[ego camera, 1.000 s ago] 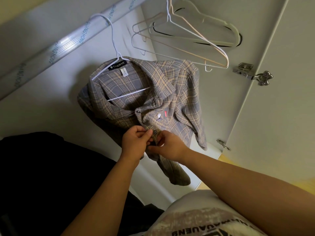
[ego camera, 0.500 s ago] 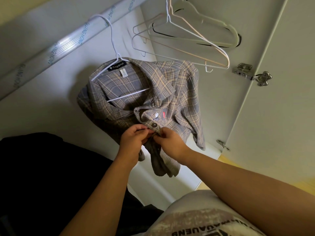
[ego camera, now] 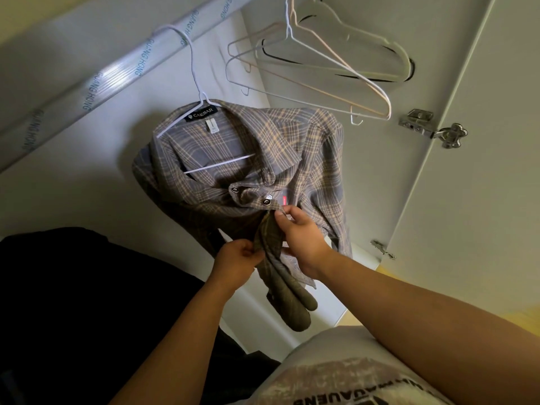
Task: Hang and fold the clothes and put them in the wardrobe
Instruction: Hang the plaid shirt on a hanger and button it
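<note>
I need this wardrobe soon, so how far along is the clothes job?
Done: the plaid shirt hangs on a white hanger from the rail, top snaps apparently closed. In hand: left hand and right hand grip its lower front edges. Left: the lower front is open, the spare hangers are bare.

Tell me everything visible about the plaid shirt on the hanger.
The plaid shirt is grey-brown woven cloth with tan lines, a collar, a black CAESAR neck label and metal snaps. It hangs crumpled on a white wire hanger hooked over the wardrobe rail. The left hand pinches its lower front edge; the right hand pinches the placket below the snaps.
</note>
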`<state>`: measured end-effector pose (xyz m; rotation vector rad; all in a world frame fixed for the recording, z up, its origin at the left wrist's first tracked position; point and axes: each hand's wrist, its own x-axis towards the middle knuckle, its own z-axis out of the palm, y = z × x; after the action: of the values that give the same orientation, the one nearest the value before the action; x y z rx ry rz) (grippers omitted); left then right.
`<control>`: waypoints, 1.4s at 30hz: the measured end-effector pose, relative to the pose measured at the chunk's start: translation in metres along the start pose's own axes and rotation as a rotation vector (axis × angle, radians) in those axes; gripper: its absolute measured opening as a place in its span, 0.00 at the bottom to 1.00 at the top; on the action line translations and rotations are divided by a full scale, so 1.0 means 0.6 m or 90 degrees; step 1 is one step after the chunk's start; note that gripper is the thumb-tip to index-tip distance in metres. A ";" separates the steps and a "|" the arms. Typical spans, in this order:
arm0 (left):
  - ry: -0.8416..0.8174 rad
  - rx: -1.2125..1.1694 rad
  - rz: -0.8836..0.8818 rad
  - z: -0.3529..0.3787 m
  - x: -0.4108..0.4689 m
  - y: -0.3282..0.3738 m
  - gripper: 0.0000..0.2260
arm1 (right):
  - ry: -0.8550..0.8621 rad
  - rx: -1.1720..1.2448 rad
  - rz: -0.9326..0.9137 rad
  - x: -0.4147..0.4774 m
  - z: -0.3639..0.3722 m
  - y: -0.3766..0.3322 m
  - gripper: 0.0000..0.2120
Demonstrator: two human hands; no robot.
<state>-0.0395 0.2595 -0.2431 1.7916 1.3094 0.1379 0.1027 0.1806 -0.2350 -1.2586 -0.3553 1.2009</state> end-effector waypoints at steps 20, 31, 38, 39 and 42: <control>0.014 -0.459 -0.034 0.022 -0.007 0.016 0.08 | 0.037 -0.132 -0.017 0.011 -0.010 0.021 0.14; 0.249 -0.012 0.068 0.000 -0.010 0.014 0.11 | 0.121 -0.353 -0.086 0.008 -0.014 0.023 0.08; 0.145 0.150 0.132 -0.007 -0.008 0.019 0.08 | 0.129 -0.485 -0.137 0.007 -0.014 0.023 0.09; 0.107 0.138 0.118 -0.006 -0.007 0.020 0.09 | 0.125 -0.491 -0.139 0.007 -0.013 0.023 0.09; 0.052 0.089 0.084 -0.001 -0.008 0.022 0.10 | 0.113 -0.506 -0.130 0.007 -0.015 0.023 0.08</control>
<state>-0.0326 0.2556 -0.2316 2.0104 1.2841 0.1980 0.1045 0.1770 -0.2512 -1.9356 -0.8592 0.7721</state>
